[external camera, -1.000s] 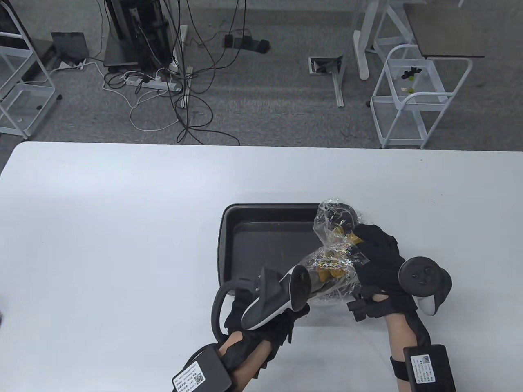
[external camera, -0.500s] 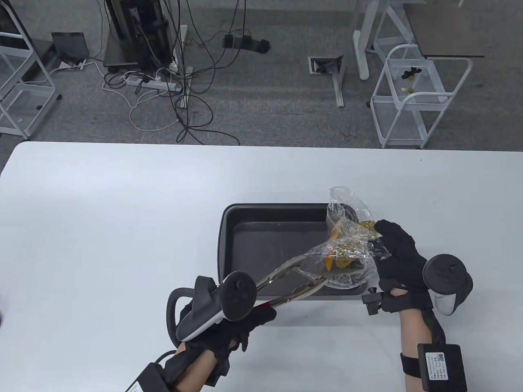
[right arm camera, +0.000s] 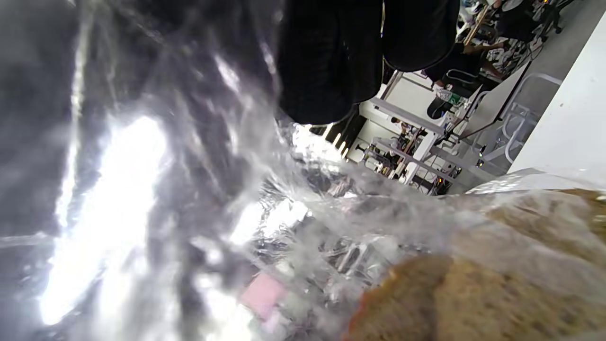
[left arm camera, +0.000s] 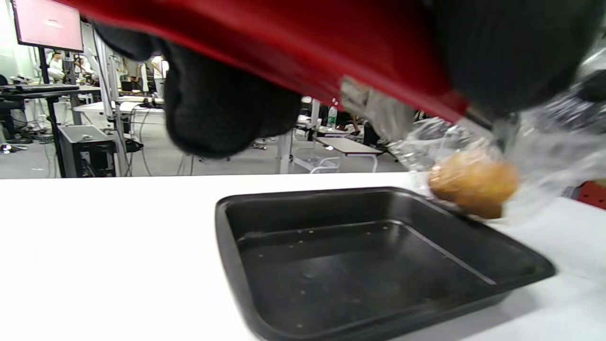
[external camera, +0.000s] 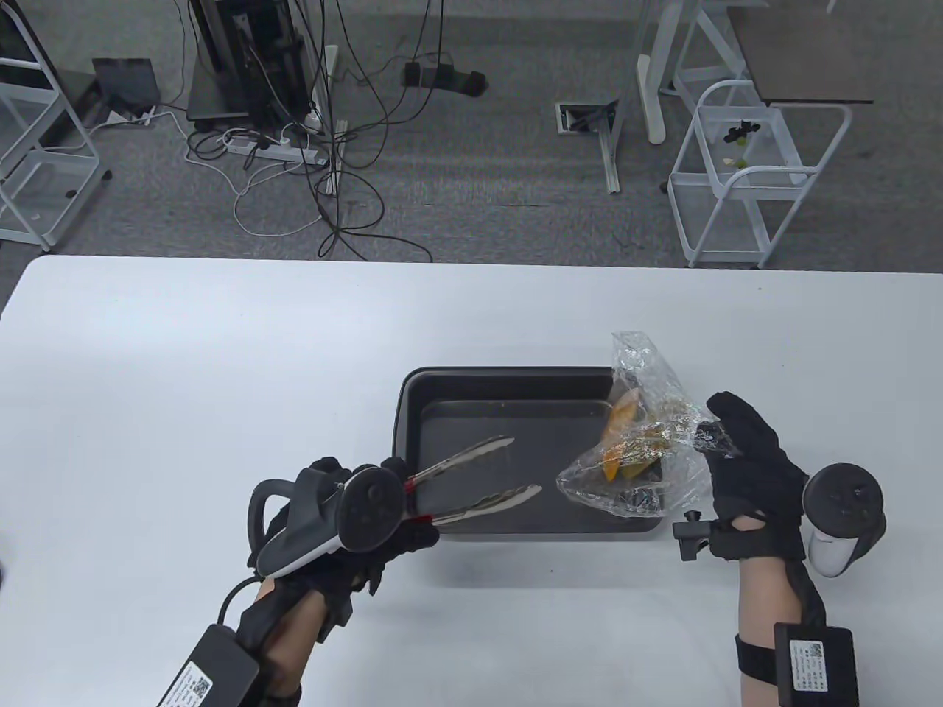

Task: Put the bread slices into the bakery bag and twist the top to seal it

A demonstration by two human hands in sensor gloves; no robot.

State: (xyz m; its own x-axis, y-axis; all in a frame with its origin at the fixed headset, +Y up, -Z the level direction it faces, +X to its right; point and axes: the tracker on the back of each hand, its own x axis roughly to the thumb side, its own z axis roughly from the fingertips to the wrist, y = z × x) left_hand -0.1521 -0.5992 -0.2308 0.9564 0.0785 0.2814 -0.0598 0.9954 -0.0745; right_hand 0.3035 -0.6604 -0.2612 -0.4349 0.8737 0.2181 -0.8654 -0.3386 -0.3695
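Tongs clear of the bag, bread inside, top not yet twisted.

At lower left of the table view our left hand (external camera: 346, 530) grips the handle end of the tongs (external camera: 471, 479), whose empty tips lie spread over the bare floor of the black tray (external camera: 412, 412); we judge they are held there, off to the side, to leave the bag's mouth free. Right of centre, the clear bakery bag (external camera: 641, 442) rests across the tray's right edge on the white surface (external camera: 184, 368), the bread slices (external camera: 626, 442) showing orange through it. At lower right our right hand (external camera: 744, 456) pinches the bag's crumpled side, likely to steady it for twisting. How many slices there are we cannot make out; both wrist views are blurred, with plastic and glove filling much of each.
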